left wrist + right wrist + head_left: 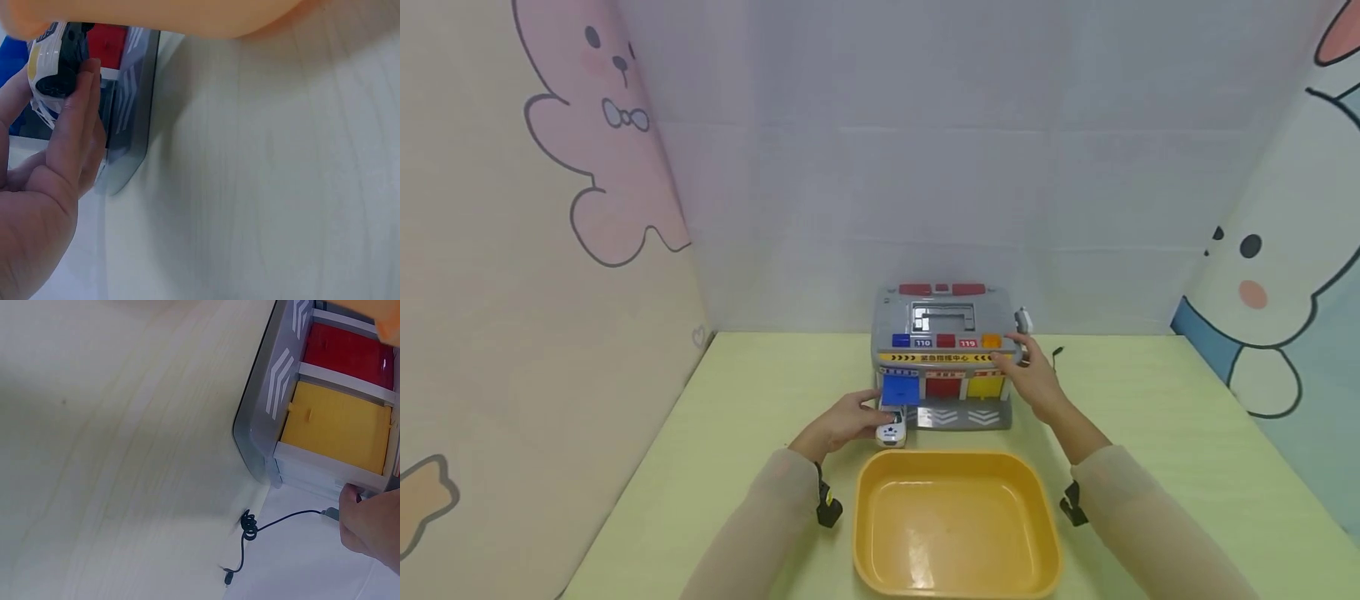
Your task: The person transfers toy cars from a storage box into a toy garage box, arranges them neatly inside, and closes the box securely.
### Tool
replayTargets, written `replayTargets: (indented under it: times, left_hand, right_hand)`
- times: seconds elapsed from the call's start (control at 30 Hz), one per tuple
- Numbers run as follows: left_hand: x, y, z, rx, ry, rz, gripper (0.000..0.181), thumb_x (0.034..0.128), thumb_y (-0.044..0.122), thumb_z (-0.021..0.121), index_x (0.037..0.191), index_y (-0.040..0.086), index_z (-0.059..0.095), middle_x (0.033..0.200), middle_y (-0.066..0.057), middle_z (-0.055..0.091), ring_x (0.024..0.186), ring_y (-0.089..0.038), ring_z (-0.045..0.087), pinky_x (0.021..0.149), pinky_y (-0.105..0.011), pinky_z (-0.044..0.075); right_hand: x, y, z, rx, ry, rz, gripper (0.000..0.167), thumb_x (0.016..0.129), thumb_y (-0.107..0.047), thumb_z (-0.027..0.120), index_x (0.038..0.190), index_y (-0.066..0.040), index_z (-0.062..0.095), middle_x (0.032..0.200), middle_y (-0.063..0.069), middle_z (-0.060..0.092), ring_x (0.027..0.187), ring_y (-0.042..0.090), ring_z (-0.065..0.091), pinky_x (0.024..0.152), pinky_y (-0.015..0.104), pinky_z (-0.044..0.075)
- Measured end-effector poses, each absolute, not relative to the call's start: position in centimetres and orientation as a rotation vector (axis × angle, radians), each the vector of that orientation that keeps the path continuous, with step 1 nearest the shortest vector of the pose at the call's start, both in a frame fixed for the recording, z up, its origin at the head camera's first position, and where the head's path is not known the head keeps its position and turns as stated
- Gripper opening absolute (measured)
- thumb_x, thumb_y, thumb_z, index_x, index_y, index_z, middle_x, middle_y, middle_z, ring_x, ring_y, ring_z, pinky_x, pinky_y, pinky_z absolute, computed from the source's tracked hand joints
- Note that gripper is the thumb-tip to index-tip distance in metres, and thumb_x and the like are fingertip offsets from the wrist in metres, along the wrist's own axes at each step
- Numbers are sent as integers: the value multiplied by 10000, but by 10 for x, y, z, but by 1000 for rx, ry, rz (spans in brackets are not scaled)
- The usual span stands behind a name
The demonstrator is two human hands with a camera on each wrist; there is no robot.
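A grey toy emergency station (891, 321) stands at the back of the table, with blue, red and yellow garage doors. Its blue door (900, 390) is swung up, while the red door (348, 355) and yellow door (337, 425) are down. At the blue bay's opening, my left hand (846, 419) pinches a white toy police car (891, 431) between thumb and fingers, its rear or front end under the raised door. My right hand (1033, 385) grips the station's right side near the roof edge; some of its fingers are hidden.
A yellow tray (955, 459) lies between the forearms, in front of the station. A white handset-like piece (1024, 320) is at the station's right side. A thin black cord (249, 526) with a coiled part trails on the right. Curtained walls enclose the table (760, 375).
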State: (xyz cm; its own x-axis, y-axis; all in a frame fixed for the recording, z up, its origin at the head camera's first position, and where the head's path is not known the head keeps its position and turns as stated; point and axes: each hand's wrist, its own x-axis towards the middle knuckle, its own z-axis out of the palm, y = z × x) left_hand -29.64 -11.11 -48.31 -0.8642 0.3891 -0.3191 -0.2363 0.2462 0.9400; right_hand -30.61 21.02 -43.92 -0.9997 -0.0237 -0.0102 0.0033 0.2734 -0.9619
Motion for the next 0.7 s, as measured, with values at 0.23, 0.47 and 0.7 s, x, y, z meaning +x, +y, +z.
replayTargets:
  times: [0.23, 0.47, 0.7]
  left_hand:
    - [-298, -104, -493, 179, 2061, 1703, 651, 892, 66, 713, 1435, -53, 375, 1098, -186, 648, 979, -303, 656, 852, -430, 541]
    - [-299, -99, -498, 106, 2230, 1640, 569, 877, 145, 750, 1304, -45, 426, 1121, -189, 596, 979, -293, 627, 870, -431, 533]
    - [-301, -94, -500, 91, 2283, 1671, 513, 874, 142, 750, 1231, -41, 432, 1171, -222, 602, 1023, -310, 620, 896, -440, 517]
  right_hand:
    - [-304, 209, -438, -26, 2503, -1865, 688, 988, -353, 588, 1520, -78, 249, 1299, 276, 448, 1109, 372, 520, 1003, 554, 387]
    - [-304, 209, -439, -9, 2497, -1862, 695, 984, -352, 597, 1525, -97, 243, 1339, 278, 424, 1159, 390, 490, 1019, 554, 373]
    - [-305, 210, -439, -22, 2505, -1865, 678, 988, -341, 593, 1521, -99, 252, 1351, 273, 420, 1151, 385, 500, 1011, 529, 385]
